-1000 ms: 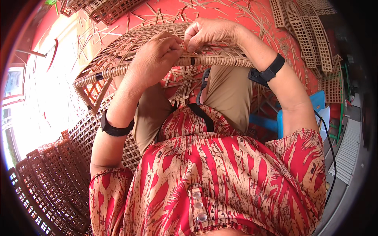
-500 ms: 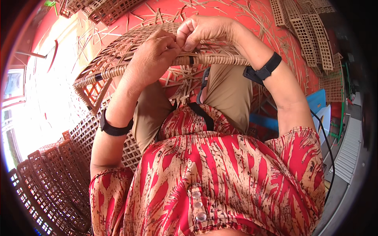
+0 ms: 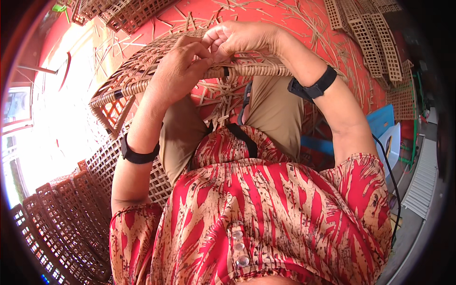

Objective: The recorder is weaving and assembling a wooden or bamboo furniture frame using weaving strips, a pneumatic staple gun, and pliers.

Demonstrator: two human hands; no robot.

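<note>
Red floor (image 3: 294,19), strewn with cane. Your left hand (image 3: 183,71) and right hand (image 3: 242,38) both pinch closed on the basket (image 3: 137,78) rim.

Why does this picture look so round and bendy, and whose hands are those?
The picture comes from a small camera worn on a person's head, looking down. Its wide lens bends straight edges near the rim. No machine here: the two arms coming up from the bottom are the person's own, over a red patterned shirt. The left hand and right hand meet at the wrapped rim of a woven cane panel resting over the knees. Both are closed on that rim; the thing pinched between the fingers is too small to tell. Each wrist wears a black band. Loose cane strips lie on the red floor, and more woven panels are stacked at the left.
</note>
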